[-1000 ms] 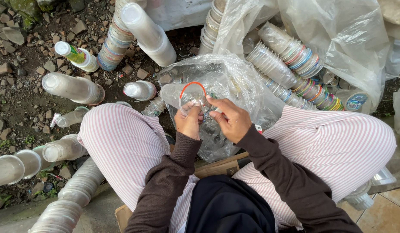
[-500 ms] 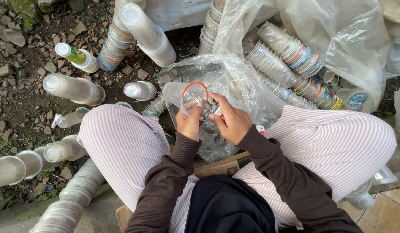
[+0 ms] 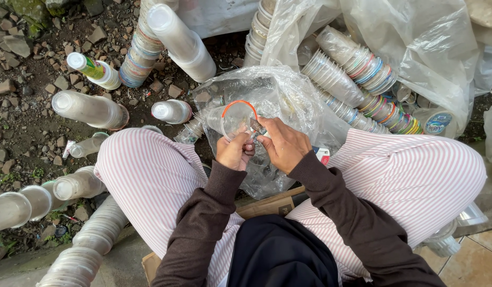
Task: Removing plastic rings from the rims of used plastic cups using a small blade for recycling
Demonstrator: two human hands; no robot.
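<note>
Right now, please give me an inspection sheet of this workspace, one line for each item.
Surface: bare ground with small stones and some weeds; a tiled edge at lower right.
Job's things: a clear plastic cup with an orange rim, held over a clear bag of more cups.
Clutter: stacks of nested cups lying at left; a second big bag with coloured-rim stacks at upper right; cardboard under the legs.
Grippers: left hand grips the cup from below; right hand pinches at its rim.
Cables: nothing seen.
Surroundings: outdoors; the person sits in striped trousers; no other person seen.
</note>
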